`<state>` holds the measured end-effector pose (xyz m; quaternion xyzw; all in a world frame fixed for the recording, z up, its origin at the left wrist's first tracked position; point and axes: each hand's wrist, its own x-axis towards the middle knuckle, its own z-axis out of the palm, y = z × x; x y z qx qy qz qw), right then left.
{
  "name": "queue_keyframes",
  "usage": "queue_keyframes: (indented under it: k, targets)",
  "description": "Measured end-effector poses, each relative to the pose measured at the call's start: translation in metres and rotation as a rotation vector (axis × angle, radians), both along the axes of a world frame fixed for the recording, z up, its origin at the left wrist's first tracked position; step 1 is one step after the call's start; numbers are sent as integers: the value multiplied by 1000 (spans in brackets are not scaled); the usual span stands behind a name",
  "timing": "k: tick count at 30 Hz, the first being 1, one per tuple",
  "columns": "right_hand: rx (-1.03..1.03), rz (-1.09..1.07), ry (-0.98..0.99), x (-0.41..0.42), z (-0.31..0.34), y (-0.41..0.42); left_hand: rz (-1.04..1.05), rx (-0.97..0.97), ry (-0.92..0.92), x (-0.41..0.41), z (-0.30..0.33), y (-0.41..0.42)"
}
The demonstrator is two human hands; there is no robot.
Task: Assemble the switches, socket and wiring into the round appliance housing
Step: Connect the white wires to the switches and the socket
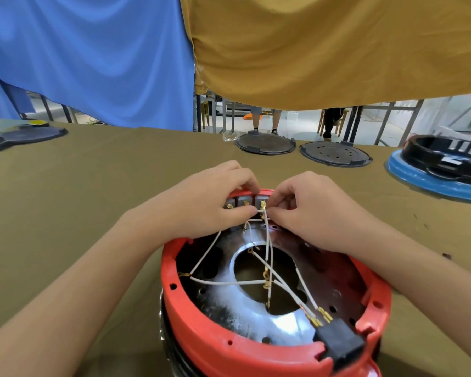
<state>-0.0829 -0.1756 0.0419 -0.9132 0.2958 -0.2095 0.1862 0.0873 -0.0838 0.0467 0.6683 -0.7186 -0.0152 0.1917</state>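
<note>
Pinching a white wire [267, 235] with both hands, left hand [210, 202] and right hand [316, 210], at the third switch [261, 200] | housing [201, 322] on table before me, socket [337, 342] at its near rim | step: wiring switches | next, I judge: push terminal squarely onto tab.

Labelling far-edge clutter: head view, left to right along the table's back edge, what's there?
Dark base with yellow spot → small clear bag → solid dark round cover → perforated dark round cover → black housing on blue ring.
</note>
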Motion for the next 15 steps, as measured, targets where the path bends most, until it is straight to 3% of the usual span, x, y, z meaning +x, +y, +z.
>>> queue_keyframes:
  k: [6,10,15]
  targets:
    - [-55,-12,6,0,0,-8,21,38,-252,-5,10,-21]
    - [-124,-11,-71,-7,4,-23,-17,-53,-194,-1,0,-18]
    - [-23,94,111,-7,0,-27,-31,-79,-177,-1,-3,-17]
